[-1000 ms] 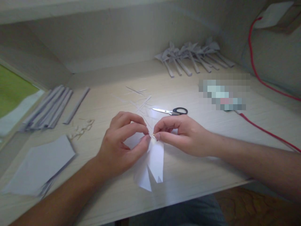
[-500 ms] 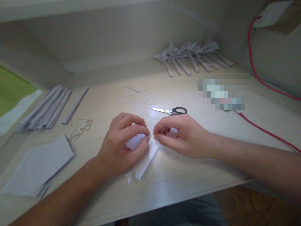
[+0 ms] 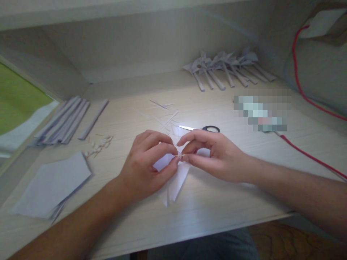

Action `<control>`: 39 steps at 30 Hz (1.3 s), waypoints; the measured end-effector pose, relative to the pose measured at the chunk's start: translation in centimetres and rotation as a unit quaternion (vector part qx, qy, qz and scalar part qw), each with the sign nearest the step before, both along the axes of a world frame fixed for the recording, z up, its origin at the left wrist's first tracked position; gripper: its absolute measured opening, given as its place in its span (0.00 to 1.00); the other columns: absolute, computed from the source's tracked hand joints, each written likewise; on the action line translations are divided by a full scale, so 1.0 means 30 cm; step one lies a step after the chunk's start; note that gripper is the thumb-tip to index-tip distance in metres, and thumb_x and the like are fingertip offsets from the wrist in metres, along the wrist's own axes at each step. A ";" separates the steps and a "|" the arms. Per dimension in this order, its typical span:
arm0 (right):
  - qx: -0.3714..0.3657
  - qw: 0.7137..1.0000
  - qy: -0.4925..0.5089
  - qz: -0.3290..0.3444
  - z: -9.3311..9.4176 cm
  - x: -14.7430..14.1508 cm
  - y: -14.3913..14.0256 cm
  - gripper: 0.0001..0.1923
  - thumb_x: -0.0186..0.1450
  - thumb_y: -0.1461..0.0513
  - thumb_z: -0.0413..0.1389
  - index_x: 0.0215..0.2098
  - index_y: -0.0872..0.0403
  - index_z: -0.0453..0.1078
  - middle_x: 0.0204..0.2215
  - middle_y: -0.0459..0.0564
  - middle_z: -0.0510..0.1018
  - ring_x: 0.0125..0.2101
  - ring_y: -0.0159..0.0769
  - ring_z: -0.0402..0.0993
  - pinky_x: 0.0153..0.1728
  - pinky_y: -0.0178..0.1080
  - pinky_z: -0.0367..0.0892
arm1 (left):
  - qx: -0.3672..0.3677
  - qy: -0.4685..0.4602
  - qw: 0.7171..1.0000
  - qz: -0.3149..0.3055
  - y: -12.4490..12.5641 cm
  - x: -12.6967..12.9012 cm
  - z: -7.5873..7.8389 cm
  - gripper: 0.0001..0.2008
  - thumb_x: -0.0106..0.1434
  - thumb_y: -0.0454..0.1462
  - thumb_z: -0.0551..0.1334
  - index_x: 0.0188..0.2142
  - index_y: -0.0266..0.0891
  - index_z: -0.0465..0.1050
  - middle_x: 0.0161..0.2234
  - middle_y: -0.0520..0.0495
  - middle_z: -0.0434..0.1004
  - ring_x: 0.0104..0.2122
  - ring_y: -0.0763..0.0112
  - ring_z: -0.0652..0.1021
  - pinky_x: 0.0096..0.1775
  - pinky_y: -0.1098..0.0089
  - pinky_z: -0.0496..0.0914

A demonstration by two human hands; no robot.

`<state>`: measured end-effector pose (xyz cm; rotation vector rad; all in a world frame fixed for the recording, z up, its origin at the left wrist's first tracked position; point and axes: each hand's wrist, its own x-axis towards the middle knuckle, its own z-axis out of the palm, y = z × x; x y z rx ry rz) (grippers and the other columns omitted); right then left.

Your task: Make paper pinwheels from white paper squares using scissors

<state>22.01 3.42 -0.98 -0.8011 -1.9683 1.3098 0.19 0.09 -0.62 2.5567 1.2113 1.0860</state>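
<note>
White folded paper (image 3: 180, 180), cut into blades like a pinwheel, lies beneath my two hands at the table's front half. My left hand (image 3: 151, 164) pinches its centre between thumb and fingers. My right hand (image 3: 211, 153) is closed at the same centre, thumb and fingertips pressed on what looks like a thin pale stick; the fingertips hide most of it. Just behind the right hand lie scissors (image 3: 213, 129) with black handles, partly covered by that hand. Thin paper slivers (image 3: 169, 117) are scattered behind my fingers.
Finished paper pinwheels (image 3: 222, 72) line the back right. Rolled paper sticks (image 3: 63, 121) lie at the left, near small stick pieces (image 3: 100, 144) with whitish bits and a paper stack (image 3: 56, 184). A red cable (image 3: 311, 155) meets a blurred object (image 3: 260, 112) at the right.
My right fingertips have closed in on the paper's centre, nearer the left fingertips. The paper has turned slightly. The whole view has shifted a little.
</note>
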 end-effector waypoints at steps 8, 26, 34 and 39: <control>-0.027 0.995 0.052 -0.077 -0.009 0.001 0.031 0.06 0.65 0.61 0.65 0.40 0.55 0.79 0.36 0.50 0.85 0.37 0.37 0.81 0.39 0.38 0.73 | -0.170 -0.047 0.969 0.176 0.086 -0.088 -0.024 0.10 0.60 0.36 0.64 0.41 0.41 0.78 0.40 0.47 0.79 0.42 0.60 0.78 0.46 0.59 0.71; 0.293 0.953 0.031 0.071 0.064 0.011 -0.036 0.13 0.66 0.72 0.56 0.44 0.51 0.76 0.35 0.49 0.86 0.36 0.36 0.83 0.43 0.40 0.75 | -0.491 -0.312 0.813 -0.026 0.104 -0.096 0.004 0.21 0.53 0.35 0.70 0.48 0.38 0.77 0.37 0.45 0.82 0.36 0.64 0.81 0.39 0.64 0.74; 0.270 0.962 0.013 0.029 0.052 0.003 -0.044 0.10 0.66 0.71 0.57 0.40 0.52 0.77 0.32 0.48 0.86 0.32 0.35 0.82 0.38 0.39 0.75 | -0.381 -0.299 0.875 0.003 0.091 -0.090 0.008 0.06 0.57 0.37 0.71 0.32 0.39 0.77 0.29 0.51 0.79 0.28 0.72 0.76 0.31 0.70 0.69; 0.166 0.984 0.022 -0.053 0.037 0.000 -0.044 0.07 0.65 0.69 0.61 0.39 0.52 0.79 0.34 0.47 0.85 0.33 0.34 0.81 0.37 0.36 0.75 | -0.279 -0.234 0.931 0.022 0.069 -0.079 0.006 0.01 0.61 0.33 0.66 0.34 0.39 0.76 0.31 0.51 0.77 0.33 0.70 0.76 0.37 0.68 0.70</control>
